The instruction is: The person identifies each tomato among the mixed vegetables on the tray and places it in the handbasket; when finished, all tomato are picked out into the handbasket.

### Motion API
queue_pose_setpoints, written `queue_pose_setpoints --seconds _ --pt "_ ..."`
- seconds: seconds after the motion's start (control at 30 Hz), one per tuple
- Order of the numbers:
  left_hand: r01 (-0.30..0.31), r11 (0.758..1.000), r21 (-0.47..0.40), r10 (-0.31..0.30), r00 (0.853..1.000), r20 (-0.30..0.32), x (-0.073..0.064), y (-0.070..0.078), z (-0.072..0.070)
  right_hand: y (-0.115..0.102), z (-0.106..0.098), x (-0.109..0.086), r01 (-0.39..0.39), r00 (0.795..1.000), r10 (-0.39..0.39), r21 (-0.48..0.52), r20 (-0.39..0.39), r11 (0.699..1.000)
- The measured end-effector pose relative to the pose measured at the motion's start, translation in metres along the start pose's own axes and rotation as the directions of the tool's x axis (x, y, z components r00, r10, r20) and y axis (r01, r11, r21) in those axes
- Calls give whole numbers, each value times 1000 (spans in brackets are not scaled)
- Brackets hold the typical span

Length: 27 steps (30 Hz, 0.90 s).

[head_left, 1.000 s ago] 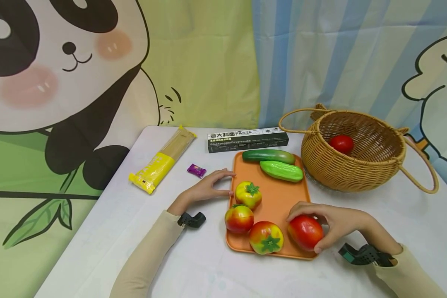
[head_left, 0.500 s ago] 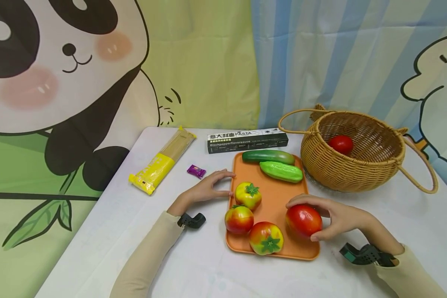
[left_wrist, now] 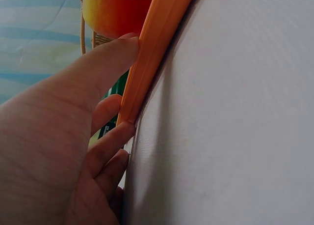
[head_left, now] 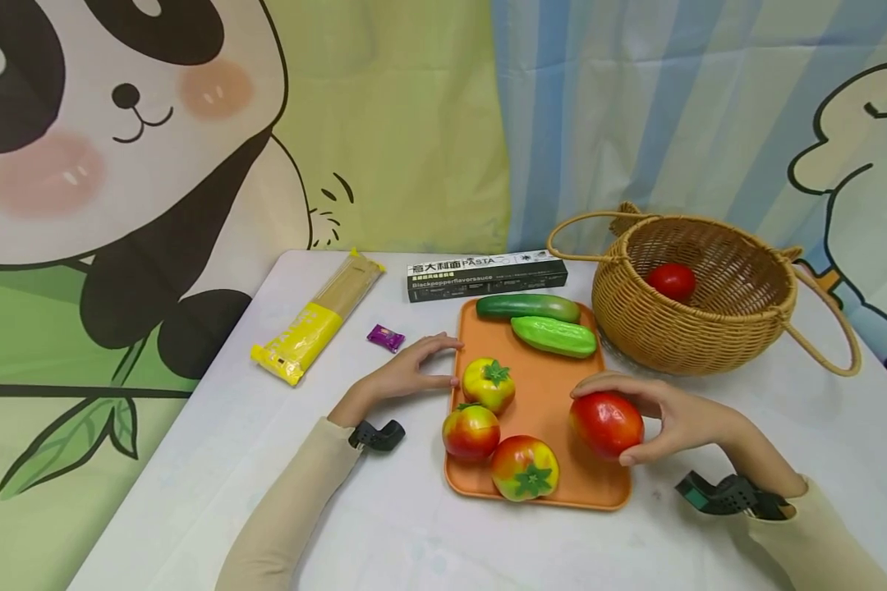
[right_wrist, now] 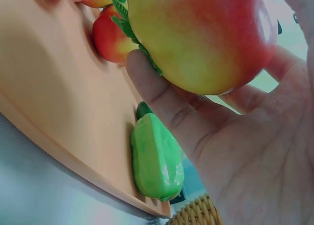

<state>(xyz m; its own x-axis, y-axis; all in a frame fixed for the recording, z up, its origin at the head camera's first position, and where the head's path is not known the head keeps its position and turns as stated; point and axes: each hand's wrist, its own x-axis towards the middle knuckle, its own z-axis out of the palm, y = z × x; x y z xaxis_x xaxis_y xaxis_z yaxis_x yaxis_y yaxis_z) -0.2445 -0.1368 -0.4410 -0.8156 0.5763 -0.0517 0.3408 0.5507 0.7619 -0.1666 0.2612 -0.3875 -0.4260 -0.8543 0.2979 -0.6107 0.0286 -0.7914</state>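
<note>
My right hand (head_left: 676, 419) grips a red tomato (head_left: 606, 424) between thumb and fingers, above the right side of the orange tray (head_left: 543, 394). In the right wrist view this tomato (right_wrist: 201, 33) shows a yellow underside and green leaves, and hangs clear of the tray. My left hand (head_left: 406, 369) touches the tray's left rim with fingertips and thumb; the left wrist view shows them against that orange rim (left_wrist: 152, 53). A yellow tomato (head_left: 489, 384) and two red-yellow tomatoes (head_left: 471, 431) lie along the tray's left and front. A dark green cucumber (head_left: 528, 308) and a light green cucumber (head_left: 554, 336) lie at its back.
A wicker basket (head_left: 687, 328) with another red tomato (head_left: 671, 281) inside stands right of the tray's back end. Behind the tray lies a black-and-white pasta box (head_left: 488, 277). A yellow noodle packet (head_left: 318, 320) and a small purple candy (head_left: 386, 337) lie to the left.
My right hand has raised the tomato off the tray's front right corner and shifted it slightly toward the back. The left hand stays at the rim.
</note>
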Motion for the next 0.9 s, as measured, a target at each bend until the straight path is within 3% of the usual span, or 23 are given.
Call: queue_pose_setpoints --seconds 0.5,0.9 --pt "8 1000 -20 -8 1000 -4 1 1 -1 -14 -18 -2 -17 1000 17 -13 -24 1000" --pt "19 1000 -14 -19 1000 -4 0 0 1 -26 -39 1 -115 993 114 -177 -15 977"
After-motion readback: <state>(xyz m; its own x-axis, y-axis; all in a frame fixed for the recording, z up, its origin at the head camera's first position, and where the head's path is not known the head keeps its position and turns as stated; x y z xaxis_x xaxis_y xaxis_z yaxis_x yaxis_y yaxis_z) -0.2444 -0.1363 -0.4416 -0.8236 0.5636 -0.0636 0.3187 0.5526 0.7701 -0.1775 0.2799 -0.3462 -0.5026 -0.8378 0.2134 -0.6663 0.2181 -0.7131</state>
